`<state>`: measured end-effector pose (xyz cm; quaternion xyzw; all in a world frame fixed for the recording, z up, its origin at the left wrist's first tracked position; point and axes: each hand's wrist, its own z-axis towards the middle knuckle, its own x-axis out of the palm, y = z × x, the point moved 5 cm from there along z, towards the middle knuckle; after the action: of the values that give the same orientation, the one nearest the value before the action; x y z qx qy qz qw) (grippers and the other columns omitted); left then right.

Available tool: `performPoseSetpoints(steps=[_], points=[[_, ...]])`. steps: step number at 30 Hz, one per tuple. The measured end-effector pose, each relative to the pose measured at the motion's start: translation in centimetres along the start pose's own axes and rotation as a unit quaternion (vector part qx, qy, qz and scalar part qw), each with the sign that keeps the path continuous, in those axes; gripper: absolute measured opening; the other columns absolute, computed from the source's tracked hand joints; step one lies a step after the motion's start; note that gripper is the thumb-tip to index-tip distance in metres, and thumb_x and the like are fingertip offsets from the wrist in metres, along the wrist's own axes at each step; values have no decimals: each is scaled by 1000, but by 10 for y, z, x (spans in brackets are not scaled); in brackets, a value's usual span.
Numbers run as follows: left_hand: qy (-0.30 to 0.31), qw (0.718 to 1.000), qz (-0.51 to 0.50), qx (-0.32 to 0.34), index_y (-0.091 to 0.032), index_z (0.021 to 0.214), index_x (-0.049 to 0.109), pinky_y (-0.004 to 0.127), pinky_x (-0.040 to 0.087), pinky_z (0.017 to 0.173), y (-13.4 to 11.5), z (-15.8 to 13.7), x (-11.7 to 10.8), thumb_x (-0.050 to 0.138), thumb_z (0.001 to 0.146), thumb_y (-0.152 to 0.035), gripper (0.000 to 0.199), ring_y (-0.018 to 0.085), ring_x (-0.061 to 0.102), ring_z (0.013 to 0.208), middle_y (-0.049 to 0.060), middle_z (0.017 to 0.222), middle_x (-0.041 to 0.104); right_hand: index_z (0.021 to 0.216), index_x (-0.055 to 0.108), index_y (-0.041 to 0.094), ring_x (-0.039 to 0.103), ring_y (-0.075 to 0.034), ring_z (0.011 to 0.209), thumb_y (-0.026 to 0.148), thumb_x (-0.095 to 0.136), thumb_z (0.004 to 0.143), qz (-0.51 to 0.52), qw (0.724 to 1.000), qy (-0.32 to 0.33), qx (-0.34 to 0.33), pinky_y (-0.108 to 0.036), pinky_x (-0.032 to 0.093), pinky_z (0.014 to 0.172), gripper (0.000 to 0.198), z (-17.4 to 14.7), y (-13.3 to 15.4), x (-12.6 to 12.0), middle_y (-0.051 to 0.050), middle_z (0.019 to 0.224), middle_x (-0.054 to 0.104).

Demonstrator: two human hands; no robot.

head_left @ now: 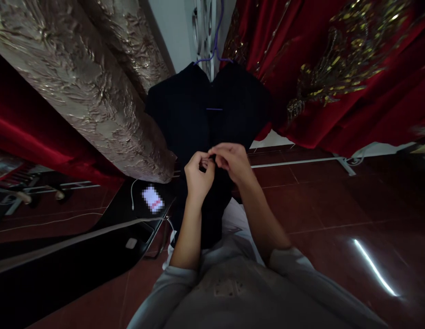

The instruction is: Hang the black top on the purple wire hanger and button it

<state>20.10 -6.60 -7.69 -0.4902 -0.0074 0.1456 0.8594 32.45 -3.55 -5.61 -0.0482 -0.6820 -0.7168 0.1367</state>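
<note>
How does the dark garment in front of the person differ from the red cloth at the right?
The dark garment looks near black, without visible sequins, while the red cloth carries gold sequins. The left hand and right hand meet before the dark garment; neither is at the red cloth. The dark garment shows a purple hanger; the red cloth shows none. Both hang.

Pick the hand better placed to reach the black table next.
Probably the left hand: it is nearer the black table. The right hand is farther across the dark V-neck garment.
</note>
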Motion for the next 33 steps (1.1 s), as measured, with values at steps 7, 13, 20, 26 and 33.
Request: performPoseSetpoints(steps=[7,13,20,26,33], points=[[65,991,89,-79,-17,84,62,21,43,59,56,5,26,61,82,-8,9,10,54,56,-4,65,58,81,65,13,24,-1,42,26,56,100,-23,982,-105,-158,-18,13,44,25,107,100,-1,6,54,41],[135,986,69,63,-19,115,69,28,52,75,9,65,24,69,90,-16,25,18,68,84,8,100,72,87,65,13,32,-2,45,25,52,105,-134,981,-47,-135,-18,23,47,25,113,108,5,3,62,49],[71,981,41,176,-23,103,69,39,52,95,-65,175,8,80,91,-43,25,29,62,111,8,98,62,77,56,16,37,-2,50,16,50,105,-136,976,-64,-157,-21,26,50,28,95,116,0,3,64,48],[79,961,88,251,-20,94,64,38,46,98,-74,164,8,71,97,-55,35,25,59,106,7,96,60,65,51,17,41,-7,55,15,60,96,-197,960,-124,-158,-22,31,54,32,101,56,-9,3,57,43],[-109,991,-18,79,-20,84,52,32,39,97,1,253,-88,72,100,-54,42,13,43,95,-3,83,54,57,45,20,38,-9,52,15,62,85,-248,957,-68,-130,-25,30,53,33,80,16,1,3,53,42]])
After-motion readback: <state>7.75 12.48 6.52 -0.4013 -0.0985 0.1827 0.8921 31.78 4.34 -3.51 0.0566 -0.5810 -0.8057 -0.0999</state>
